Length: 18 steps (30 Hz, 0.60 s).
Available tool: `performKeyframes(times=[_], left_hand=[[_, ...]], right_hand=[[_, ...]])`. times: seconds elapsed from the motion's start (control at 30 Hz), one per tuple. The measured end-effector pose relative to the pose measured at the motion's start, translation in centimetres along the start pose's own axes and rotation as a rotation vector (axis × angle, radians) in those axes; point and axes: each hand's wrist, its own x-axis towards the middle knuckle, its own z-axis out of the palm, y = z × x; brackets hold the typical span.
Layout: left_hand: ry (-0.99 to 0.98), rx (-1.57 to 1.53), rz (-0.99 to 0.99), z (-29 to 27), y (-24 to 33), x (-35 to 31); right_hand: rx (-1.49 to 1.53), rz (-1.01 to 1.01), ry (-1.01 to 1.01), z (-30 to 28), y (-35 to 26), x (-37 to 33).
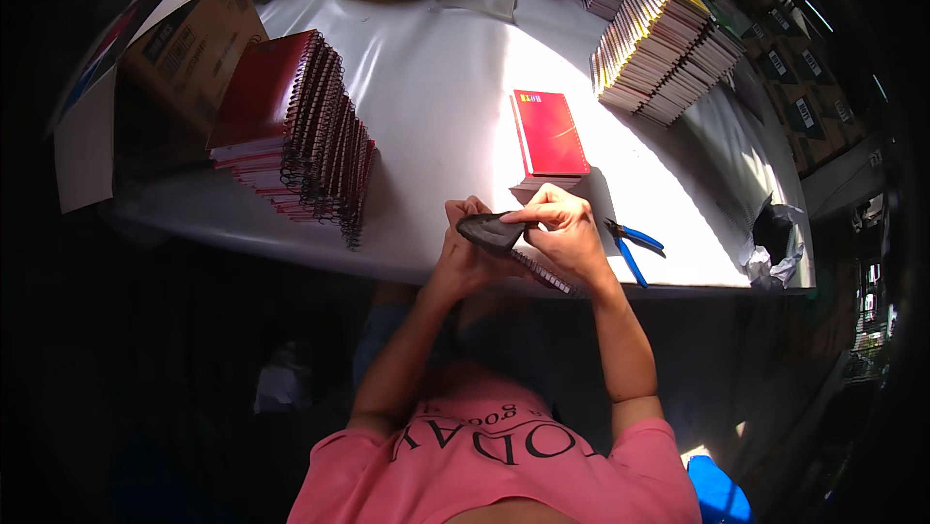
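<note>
Harsh glare bleaches the tabletop (pixel 446 107) toward the right, amid dark, fisheye-bent edges.

Person wore a pink T-shirt (pixel 455 482), short-sleeved, approx. mid-upper-arm length; L sleeve (pixel 339 466) and R sleeve (pixel 647 456) were the same plain pink. Chest print (pixel 511 446) was dark, in at least 2 rows: big caps w/ serifs nearer the neck, smaller slanted lettering nearer the waist, plus a thin dark line betw. them. Neckline (pixel 518 501) was a rounded scoop at the bottom of the view. L hand (pixel 470 255) & R hand (pixel 570 233) were bare, forearms too. Blue-grey legwear (pixel 372 335) showed, mostly in shadow; exact type unclear.
</note>
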Motion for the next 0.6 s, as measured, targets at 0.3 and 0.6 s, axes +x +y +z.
performKeyframes(times=[0.3, 0.6], left_hand=[[0.188, -0.966, -0.237, 0.5, -1.2, -0.9], [0.516, -0.606, -0.054, -1.7, 2.9, -0.5]], right_hand=[[-0.451, -0.146, 0.451, -6.9, 3.3, 3.6], [-0.966, 0.294, 0.285, -4.9, 10.1, -11.6]])
